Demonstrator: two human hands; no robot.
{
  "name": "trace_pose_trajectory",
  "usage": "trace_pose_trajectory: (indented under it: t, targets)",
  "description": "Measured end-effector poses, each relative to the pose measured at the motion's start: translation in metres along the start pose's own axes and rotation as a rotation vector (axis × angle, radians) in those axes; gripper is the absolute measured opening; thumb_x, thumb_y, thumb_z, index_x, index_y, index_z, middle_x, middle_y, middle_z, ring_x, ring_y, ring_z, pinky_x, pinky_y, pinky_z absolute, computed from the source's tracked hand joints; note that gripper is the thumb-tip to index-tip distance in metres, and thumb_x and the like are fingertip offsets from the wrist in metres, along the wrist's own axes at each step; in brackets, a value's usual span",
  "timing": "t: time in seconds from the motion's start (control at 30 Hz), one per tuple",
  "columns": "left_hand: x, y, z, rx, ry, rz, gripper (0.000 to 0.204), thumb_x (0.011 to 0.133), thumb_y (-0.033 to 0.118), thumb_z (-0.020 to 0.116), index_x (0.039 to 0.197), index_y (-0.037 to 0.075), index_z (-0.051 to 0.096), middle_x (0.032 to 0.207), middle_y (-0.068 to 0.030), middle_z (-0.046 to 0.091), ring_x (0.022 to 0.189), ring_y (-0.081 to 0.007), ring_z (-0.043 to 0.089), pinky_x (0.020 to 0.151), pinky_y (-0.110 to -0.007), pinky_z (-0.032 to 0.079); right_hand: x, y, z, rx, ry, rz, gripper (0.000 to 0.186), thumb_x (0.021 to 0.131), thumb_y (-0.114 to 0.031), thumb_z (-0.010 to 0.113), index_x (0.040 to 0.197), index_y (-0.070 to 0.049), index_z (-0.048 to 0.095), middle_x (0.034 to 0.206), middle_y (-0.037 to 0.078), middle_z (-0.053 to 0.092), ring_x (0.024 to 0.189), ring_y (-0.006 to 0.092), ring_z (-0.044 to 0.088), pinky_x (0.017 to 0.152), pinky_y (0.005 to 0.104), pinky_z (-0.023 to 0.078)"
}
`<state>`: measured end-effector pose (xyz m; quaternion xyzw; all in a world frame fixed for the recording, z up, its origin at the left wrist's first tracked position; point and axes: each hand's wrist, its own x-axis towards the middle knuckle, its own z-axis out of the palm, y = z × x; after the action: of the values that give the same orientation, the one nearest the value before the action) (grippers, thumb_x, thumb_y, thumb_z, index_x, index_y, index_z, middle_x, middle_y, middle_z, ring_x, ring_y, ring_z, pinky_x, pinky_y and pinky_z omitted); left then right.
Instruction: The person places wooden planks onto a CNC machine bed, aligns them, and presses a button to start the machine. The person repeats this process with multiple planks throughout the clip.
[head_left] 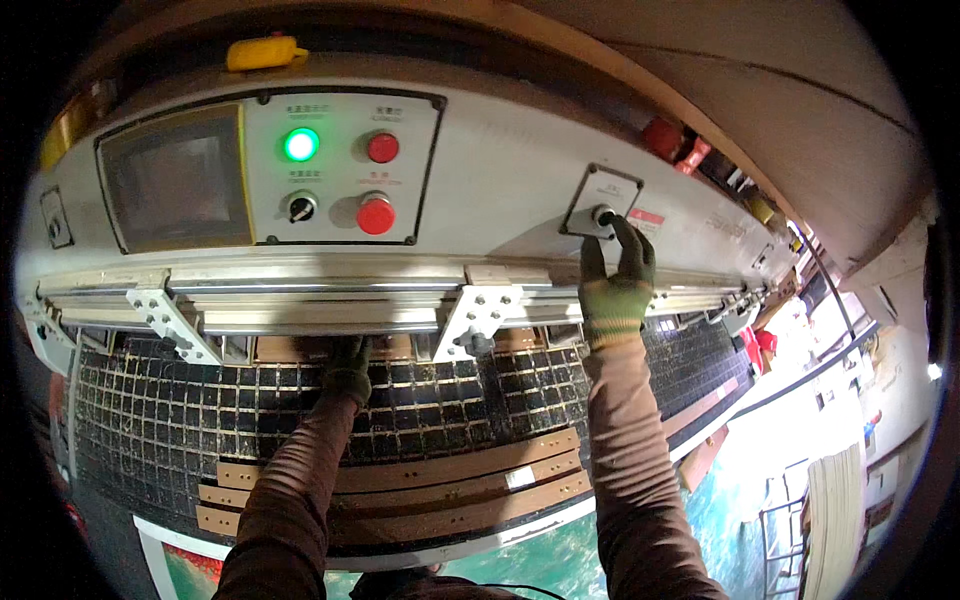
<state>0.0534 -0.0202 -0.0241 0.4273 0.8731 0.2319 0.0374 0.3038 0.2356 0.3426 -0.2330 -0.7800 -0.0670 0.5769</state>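
Note:
My right hand (618, 285), in a green glove, reaches up to a small square plate (590, 190) on the grey machine front. Its fingers are closed on the black knob (603, 214) there. My left hand (348, 375), gloved too, is low under the metal rail (330, 300). Its fingers stretch forward against a brown board (290, 348) beneath the rail; their tips are in shadow. Between my forearms and the rail lies a black gridded bed (430, 400). Several long brown strips with small holes, among them one strip (460, 490) with a white label, lie across its near part.
A control panel holds a dark screen (175, 175), a lit green lamp (301, 145), red buttons (376, 214) and a black switch (300, 208). White brackets (478, 318) hang from the rail. A yellow object (265, 53) sits on top. Stacked pale boards (835, 520) stand at right.

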Motion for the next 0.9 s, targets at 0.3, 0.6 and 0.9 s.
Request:
trace_pose_trajectory:
  t: [0.3,0.6,0.9]
  targets:
    - [-0.005,-0.042,-0.004,0.241,0.230,0.150,0.073,0.092,0.000,0.051,0.164,0.010,0.041,0.174,-0.0166,0.028,0.160,-0.0446,0.022,0.132,-0.056,0.025,0.013,-0.019,0.001,-0.381,-0.088,-0.337,0.052,0.091,-0.039,0.070,0.135,-0.011,0.068,0.122,0.013,0.073,0.110,0.0358,0.070,0.095,0.0505,0.056]
    - [0.001,-0.035,-0.017,0.197,0.057,0.125,0.066,0.093,0.004,0.050,0.159,0.009,0.048,0.170,-0.0171,0.037,0.159,-0.0419,0.028,0.133,-0.053,0.023,0.016,-0.033,-0.023,-0.362,-0.373,-0.173,0.060,0.095,-0.042,0.071,0.143,-0.007,0.063,0.127,0.025,0.068,0.120,0.0434,0.066,0.099,0.0505,0.055]
    - [-0.004,-0.031,-0.006,0.351,0.045,0.153,0.071,0.093,0.009,0.055,0.163,0.012,0.044,0.173,-0.0150,0.033,0.159,-0.0396,0.030,0.132,-0.051,0.025,-0.192,0.007,-0.108,-0.041,-0.755,0.006,0.059,0.096,-0.039,0.068,0.143,-0.004,0.059,0.112,0.021,0.069,0.105,0.0371,0.067,0.095,0.0515,0.053]
